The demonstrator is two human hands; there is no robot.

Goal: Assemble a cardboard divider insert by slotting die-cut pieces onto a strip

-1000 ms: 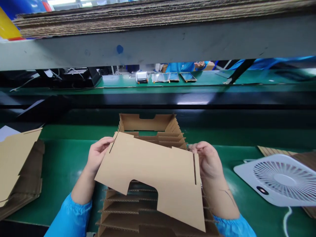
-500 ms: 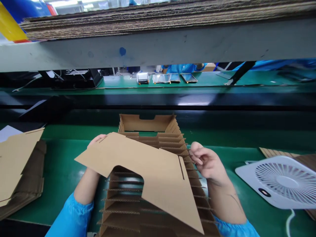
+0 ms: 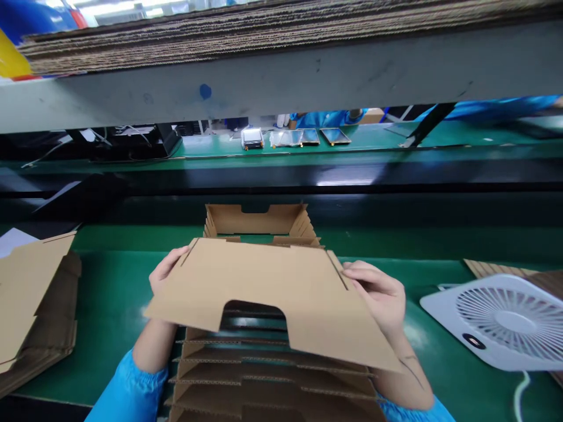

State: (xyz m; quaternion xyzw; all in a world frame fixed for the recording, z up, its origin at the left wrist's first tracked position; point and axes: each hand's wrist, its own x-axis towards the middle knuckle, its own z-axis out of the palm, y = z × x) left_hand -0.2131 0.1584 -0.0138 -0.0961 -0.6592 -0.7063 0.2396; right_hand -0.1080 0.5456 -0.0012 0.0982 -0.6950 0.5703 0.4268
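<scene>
Now we hold the card point(image 3: 268, 293) nearly flat over the divider rack point(image 3: 264, 375), our left hand point(image 3: 165, 272) pinching its left edge and our right hand point(image 3: 380, 293) curled closed on its right edge near a slit. If we lower it askew, its slits could miss the rack's side strips and crease them. Green bench lies bare on both sides; the fan point(image 3: 501, 322) sits off right and a cardboard stack point(image 3: 30, 305) off left.

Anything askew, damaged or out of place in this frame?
Nothing stands out. Both hands, left hand and right hand, hold the slotted cardboard divider flat over the divider rack; no tears or spills show.
</scene>
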